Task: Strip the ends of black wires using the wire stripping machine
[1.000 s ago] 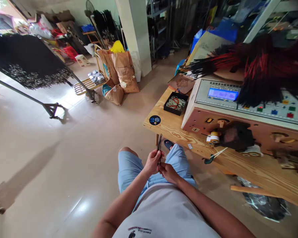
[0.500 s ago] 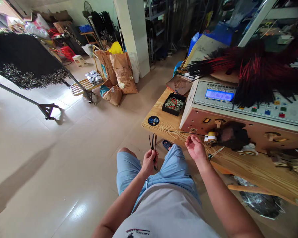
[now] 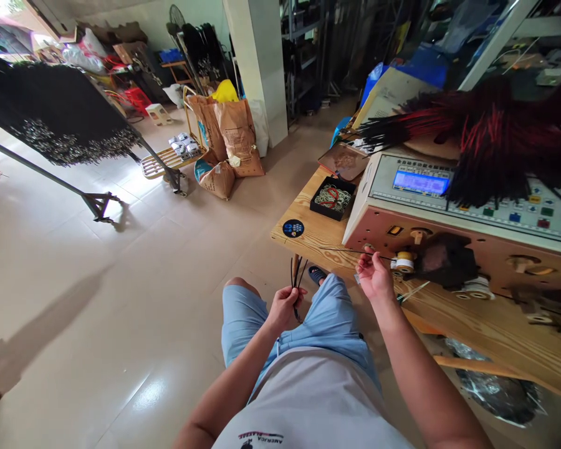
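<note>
Moved rightward, the right hand (image 3: 375, 277) curls, grip unclear, at thin black wire (image 3: 337, 250) beside brown wooden table (image 3: 300, 209), left hand (image 3: 283, 305) pinching black cords (image 3: 295, 276) over beige tiles (image 3: 187, 268).

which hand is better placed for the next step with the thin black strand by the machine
Probably the right: the right hand is up at the thin black strand, though contact is unclear. The left hand is occupied holding a black bundle, farther from the machine.

Floor (image 3: 177, 312): beige tile, glossy
Wall (image 3: 203, 11): pale, at the back
Pillar (image 3: 259, 68): pale, square-edged
Shelves (image 3: 305, 30): metal, just right of pillar
Table (image 3: 302, 206): wood, at right
Light: brightest at upper left
</note>
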`<action>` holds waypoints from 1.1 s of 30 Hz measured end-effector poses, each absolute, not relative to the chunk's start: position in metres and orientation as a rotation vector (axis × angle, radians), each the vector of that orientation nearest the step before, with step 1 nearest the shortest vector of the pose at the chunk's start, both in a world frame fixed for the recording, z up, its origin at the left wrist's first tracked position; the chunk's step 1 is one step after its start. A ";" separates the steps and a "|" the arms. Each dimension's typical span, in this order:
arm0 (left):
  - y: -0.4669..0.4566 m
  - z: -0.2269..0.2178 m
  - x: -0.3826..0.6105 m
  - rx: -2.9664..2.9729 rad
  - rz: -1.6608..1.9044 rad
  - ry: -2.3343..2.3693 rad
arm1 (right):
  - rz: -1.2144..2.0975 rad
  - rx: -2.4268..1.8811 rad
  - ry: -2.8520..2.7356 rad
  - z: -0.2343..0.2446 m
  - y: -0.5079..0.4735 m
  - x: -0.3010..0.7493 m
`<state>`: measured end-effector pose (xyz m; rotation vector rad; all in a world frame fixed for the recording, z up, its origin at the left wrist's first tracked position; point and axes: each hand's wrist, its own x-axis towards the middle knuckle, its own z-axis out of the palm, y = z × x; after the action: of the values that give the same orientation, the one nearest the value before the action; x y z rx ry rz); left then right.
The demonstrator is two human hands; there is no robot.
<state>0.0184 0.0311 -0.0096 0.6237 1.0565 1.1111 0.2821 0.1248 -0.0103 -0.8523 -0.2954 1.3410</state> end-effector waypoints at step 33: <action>0.027 -0.020 0.033 0.741 0.974 1.143 | 1.775 -1.199 -1.491 -0.087 -0.001 0.158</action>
<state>0.0334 0.0265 -0.0199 0.7414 1.1428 0.9742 0.1580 -0.0005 -0.0875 -1.1991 -1.4912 1.7752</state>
